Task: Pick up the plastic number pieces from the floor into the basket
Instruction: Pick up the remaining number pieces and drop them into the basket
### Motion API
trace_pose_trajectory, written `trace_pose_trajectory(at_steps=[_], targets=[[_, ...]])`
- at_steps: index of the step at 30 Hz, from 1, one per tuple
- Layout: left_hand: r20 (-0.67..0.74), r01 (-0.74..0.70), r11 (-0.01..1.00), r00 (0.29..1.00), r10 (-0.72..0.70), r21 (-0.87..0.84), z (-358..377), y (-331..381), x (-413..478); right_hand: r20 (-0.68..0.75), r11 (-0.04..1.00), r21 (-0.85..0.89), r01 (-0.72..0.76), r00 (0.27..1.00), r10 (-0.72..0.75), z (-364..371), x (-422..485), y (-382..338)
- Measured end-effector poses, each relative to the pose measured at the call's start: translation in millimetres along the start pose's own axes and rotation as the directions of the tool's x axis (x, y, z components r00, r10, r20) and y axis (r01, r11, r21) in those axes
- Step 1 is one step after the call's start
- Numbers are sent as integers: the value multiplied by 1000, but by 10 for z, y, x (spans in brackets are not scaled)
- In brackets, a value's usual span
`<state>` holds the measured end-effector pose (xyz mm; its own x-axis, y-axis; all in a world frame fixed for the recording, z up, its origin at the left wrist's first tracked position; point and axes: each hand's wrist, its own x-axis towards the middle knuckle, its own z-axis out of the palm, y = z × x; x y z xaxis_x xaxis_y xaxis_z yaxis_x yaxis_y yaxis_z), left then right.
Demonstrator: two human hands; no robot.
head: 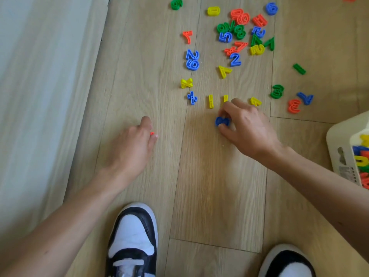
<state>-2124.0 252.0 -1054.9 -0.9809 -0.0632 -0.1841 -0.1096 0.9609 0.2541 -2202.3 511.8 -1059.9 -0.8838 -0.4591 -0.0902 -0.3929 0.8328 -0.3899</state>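
Note:
Several coloured plastic number pieces lie scattered on the wooden floor, with a dense pile (243,31) at the top. My right hand (245,126) pinches a blue piece (222,121) between thumb and fingers, low over the floor. My left hand (133,144) is curled shut with a small red piece (152,133) showing at its fingertips. A yellow bar (210,101) and a blue division sign (192,98) lie just beyond my right hand. The cream basket (339,140) stands at the right edge with coloured pieces inside.
A white curtain or wall (40,86) runs along the left side. My two black-and-white shoes (132,240) (287,262) stand at the bottom. Loose pieces near the basket include a green 3 (277,91), a red 3 (294,105) and a blue 7 (306,97).

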Motion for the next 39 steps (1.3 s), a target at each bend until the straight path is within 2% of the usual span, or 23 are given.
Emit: trace_pose_trajectory(at_steps=[5,10,13,16,20,27,32,39], targets=[[-3,-41,999,999,41,30,72,-35,-35,-84,1000,4,-22,996,23,-81,315,-7],[8,-29,995,1000,28,93,81,-46,-13,-31,996,-69,-58,998,56,15,503,-18],[-15,-116,992,993,117,41,27,11,102,-47,994,-69,-84,996,81,35,528,-33],[-105,-221,975,970,218,-17,-97,168,404,-20,991,-78,-111,994,109,45,550,-65],[-181,-325,946,929,322,13,-176,367,921,37,990,-75,-117,992,120,81,592,-95],[-141,-339,933,925,354,119,-157,454,1453,17,997,46,-62,998,61,75,637,-113],[-49,-424,885,897,440,194,-122,509,1522,-1,993,104,-56,998,57,80,672,-130],[-71,-488,833,851,521,261,-19,486,1535,-32,998,67,-10,999,12,216,692,-188]])
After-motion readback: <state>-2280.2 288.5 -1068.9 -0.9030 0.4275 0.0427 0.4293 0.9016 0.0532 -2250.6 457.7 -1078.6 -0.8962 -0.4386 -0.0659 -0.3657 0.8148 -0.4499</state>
